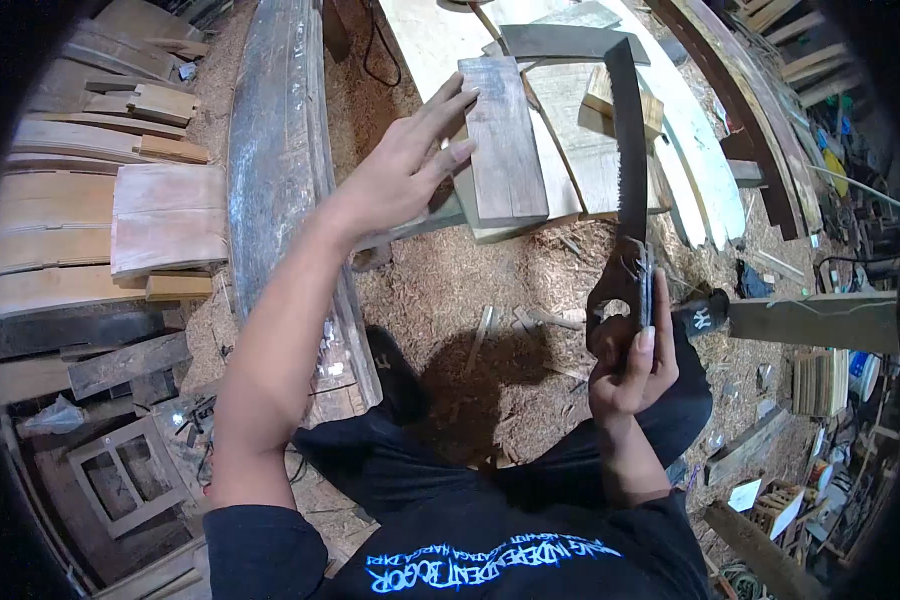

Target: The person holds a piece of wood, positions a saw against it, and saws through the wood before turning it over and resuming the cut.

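Grey-brown, flat-faced wooden block (506,145) and dark, toothed handsaw (631,180)

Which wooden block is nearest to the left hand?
The long greyish block beside the left hand; the short yellowish block lies farther, partly behind the saw.

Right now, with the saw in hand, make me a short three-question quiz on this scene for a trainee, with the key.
1. Which hand holds the saw?

2. True or false: the saw's blade tip points back toward the person.

3. The fingertips of the left hand are nearest to which of these?
A. the saw
B. the flat wooden board
C. the dark shirt

Key:
1. The right hand.
2. False; the tip points away.
3. B.
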The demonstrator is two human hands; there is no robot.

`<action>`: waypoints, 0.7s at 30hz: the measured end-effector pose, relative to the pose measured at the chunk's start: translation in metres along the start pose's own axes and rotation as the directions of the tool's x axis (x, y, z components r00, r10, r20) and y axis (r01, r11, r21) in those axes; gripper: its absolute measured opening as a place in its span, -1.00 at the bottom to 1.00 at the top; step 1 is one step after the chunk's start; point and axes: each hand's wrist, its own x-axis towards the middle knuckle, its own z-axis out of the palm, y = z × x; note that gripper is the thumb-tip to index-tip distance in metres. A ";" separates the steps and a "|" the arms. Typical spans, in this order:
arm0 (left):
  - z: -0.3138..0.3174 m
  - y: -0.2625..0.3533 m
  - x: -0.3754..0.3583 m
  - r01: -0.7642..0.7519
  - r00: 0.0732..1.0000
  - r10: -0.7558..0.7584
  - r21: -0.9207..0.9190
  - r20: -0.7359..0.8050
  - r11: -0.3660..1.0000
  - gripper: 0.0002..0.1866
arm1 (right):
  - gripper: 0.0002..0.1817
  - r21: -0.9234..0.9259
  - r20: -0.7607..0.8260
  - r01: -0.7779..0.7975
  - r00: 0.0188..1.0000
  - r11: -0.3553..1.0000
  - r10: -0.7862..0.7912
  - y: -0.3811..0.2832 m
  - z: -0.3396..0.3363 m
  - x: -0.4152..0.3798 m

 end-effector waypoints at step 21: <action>0.006 -0.024 0.054 0.151 0.985 -0.162 -0.157 -0.061 0.976 -0.20 | -0.31 0.215 -0.219 0.026 0.975 0.976 0.022 0.031 -0.013 0.017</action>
